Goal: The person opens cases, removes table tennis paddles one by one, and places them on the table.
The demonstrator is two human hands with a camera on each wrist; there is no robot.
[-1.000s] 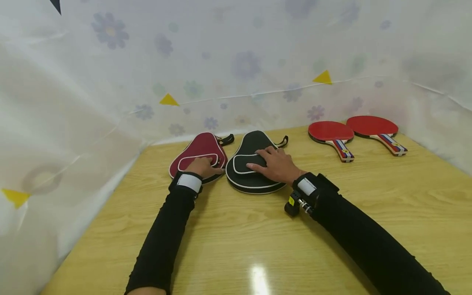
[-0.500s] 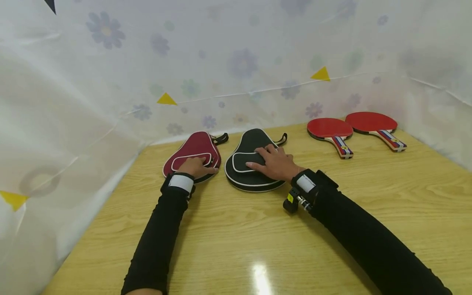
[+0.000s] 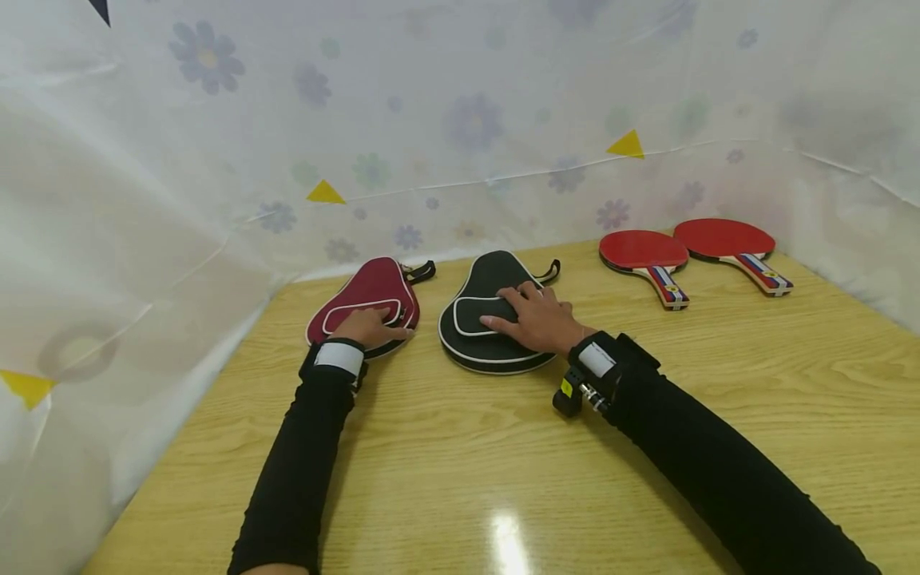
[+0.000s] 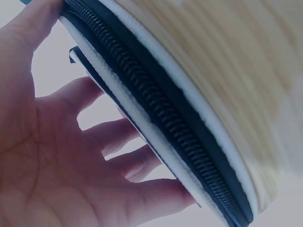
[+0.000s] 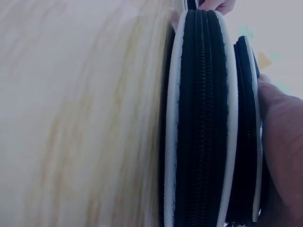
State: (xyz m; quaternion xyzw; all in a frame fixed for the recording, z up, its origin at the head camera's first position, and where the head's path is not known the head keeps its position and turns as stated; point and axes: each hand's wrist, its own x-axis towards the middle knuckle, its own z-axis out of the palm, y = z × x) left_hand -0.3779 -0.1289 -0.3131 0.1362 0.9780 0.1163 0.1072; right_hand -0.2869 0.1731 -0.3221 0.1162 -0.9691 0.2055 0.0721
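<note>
L hand (image 3: 365, 327) spread on red case (image 3: 378, 285), R hand (image 3: 541, 321) spread on black case (image 3: 496, 276), mid-frame. Tbl (image 3: 424, 463) btm, floral sheet (image 3: 424, 96) top.

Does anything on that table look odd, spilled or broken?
Nothing stands out: the maroon case and black case lie flat on the table, two red paddles rest to their right, and no spill or damage shows.

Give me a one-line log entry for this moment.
left hand: rests on maroon case; right hand: rests on black case; cases: side by side, apart; two red paddles: on table
</note>
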